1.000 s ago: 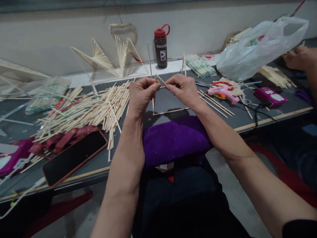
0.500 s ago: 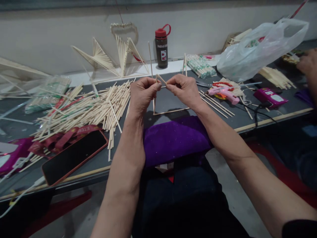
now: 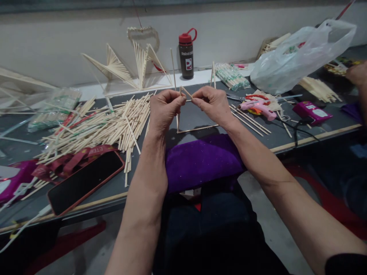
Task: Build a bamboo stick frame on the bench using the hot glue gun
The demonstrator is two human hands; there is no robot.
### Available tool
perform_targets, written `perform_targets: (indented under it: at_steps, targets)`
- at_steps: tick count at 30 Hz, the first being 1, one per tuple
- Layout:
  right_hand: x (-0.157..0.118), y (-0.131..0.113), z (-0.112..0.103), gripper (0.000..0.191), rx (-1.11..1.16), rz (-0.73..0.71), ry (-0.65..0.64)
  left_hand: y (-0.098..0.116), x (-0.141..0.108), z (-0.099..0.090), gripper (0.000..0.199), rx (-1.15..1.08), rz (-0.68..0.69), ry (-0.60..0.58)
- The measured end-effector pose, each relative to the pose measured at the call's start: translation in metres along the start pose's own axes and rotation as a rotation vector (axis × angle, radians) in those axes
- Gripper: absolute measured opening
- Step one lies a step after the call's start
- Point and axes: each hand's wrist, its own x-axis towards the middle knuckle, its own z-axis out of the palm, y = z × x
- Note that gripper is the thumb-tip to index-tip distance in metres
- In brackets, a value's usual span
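Note:
My left hand (image 3: 166, 109) pinches a thin wooden stick that stands nearly upright between thumb and fingertips. Another wooden stick (image 3: 187, 92) slants down from the top of that one to my right hand (image 3: 210, 103), whose thumb and forefinger are closed on its lower end. The two sticks meet at a corner just above my left fingertips. Below and behind my hands is a frame of joined sticks (image 3: 197, 129), with uprights at its far corners; my hands hide part of it. A folded purple cloth (image 3: 203, 162) lies at the table edge between my forearms.
Loose sticks (image 3: 100, 130) are heaped to the left, near a phone (image 3: 86, 183). A pink glue gun (image 3: 259, 109) and red-handled pliers (image 3: 259, 99) lie right. A bottle (image 3: 186, 57), stick models (image 3: 114, 65) and a plastic bag (image 3: 298, 61) stand behind. Another person's hand (image 3: 357, 74) is far right.
Both hands hold the same pinch on the two sticks, with hardly any movement. The whole view has shifted very slightly.

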Motion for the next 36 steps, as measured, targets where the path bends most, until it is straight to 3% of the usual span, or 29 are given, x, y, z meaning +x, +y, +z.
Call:
perform_targets:
  at_steps: [36]
  targets:
    - [-0.0002,0.0007,0.0008,0.014,0.014,0.002,-0.002,-0.0018,0.0004,-0.0008,0.014,0.034,0.016,-0.01]
